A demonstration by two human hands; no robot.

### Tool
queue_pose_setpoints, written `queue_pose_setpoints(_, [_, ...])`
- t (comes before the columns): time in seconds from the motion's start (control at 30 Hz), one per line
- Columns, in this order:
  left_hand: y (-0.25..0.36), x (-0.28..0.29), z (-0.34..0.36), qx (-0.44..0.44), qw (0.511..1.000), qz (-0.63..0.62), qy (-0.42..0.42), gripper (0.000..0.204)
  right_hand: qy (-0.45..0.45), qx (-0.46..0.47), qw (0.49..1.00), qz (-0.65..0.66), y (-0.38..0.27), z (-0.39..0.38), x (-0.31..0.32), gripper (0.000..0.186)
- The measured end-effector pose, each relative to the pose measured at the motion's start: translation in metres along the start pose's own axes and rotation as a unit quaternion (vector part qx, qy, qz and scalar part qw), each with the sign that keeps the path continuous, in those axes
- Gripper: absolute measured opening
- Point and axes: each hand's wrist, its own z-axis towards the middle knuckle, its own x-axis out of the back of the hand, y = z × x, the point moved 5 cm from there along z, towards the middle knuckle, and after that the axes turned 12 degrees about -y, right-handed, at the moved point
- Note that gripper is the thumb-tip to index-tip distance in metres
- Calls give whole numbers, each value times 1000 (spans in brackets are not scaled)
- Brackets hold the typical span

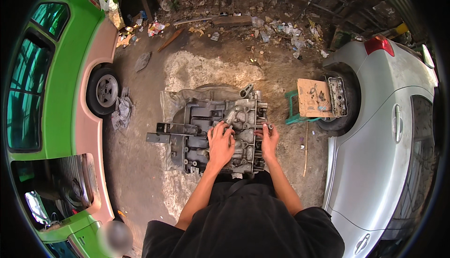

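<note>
Below me a grey metal engine block (197, 138) lies on a dirty cloth sheet (169, 106) on the ground. My left hand (221, 144) rests over the middle of the block, fingers bent but apart, with the fingertips by a rounded metal housing (238, 119). Along the block's right side, my right hand (268, 142) pinches the end of a slim metal wrench (256, 126), which points left across the block's edge. What the wrench's far end touches is too small to make out. Flat dark metal bars (164, 134) stick out on the left.
A green and pink vehicle (91, 141) stands to the left, a silver car (375, 145) to the right. Beside the car, a green stool (291, 106) bears cardboard (307, 110) with small parts and a cylinder head (337, 96). Litter (293, 35) covers the far ground.
</note>
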Motion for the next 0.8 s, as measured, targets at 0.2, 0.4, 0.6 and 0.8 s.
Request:
queue_pose_setpoints(0.2, [-1, -2, 1, 6, 1000, 6, -4, 17, -27, -4, 997, -69, -7, 42, -19, 38])
queue_pose_setpoints(0.4, [0, -1, -1, 9, 1000, -1, 7, 16, -134, 2, 896, -424, -10, 85, -60, 37])
queue_pose_setpoints(0.6, [-2, -1, 0, 15, 1000, 3, 6, 18, -107, 61, 970, -209, -18, 92, -51, 33])
queue_pose_setpoints(0.8, [-1, -1, 0, 6, 1000, 7, 3, 16, -31, 55, 998, 10, -26, 70, -20, 25])
